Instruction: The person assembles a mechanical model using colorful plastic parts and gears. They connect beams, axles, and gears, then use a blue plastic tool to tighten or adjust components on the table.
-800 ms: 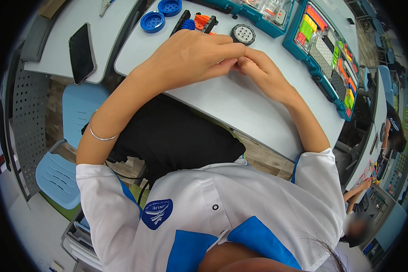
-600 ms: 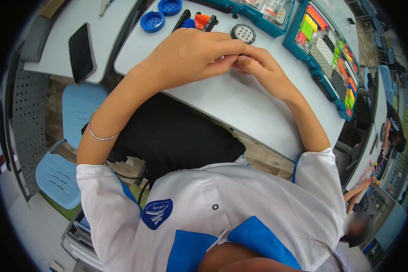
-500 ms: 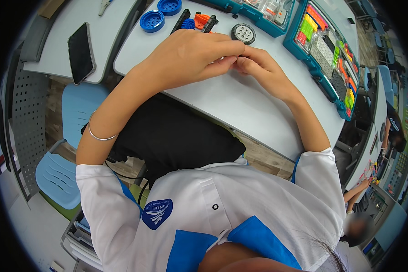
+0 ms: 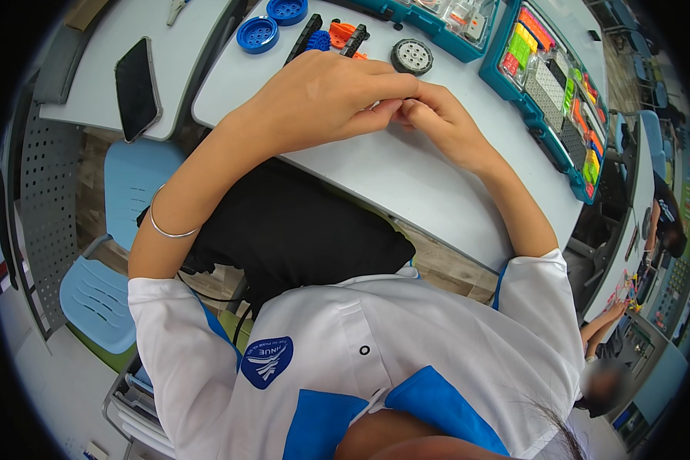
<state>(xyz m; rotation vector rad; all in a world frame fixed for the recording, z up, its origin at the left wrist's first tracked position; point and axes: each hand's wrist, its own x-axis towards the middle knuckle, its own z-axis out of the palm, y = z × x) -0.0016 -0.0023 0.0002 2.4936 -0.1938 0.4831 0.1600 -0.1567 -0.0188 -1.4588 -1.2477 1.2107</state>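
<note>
My left hand (image 4: 333, 96) and my right hand (image 4: 446, 123) meet over the white table (image 4: 345, 165), fingertips pressed together. Whatever they pinch is small and dark at best, mostly covered by the fingers. Just beyond the fingertips lies a grey wheel with a black rim (image 4: 412, 57). Past my left hand's knuckles are two black beams (image 4: 353, 40), a blue gear (image 4: 318, 41) and an orange piece (image 4: 342, 34), partly covered by that hand. Farther left sit a blue wheel hub (image 4: 257, 34) and a second blue hub (image 4: 287, 10).
A teal case (image 4: 540, 123) of colourful building parts lies open on the right, beside another teal tray (image 4: 460, 50) at the back. On the left table rests a dark phone (image 4: 138, 90). Blue chairs (image 4: 100, 303) stand at left; other people work at far right.
My fingers have shifted slightly against each other, the left hand's fingertips tilting a little. The parts on the table lie as before.
</note>
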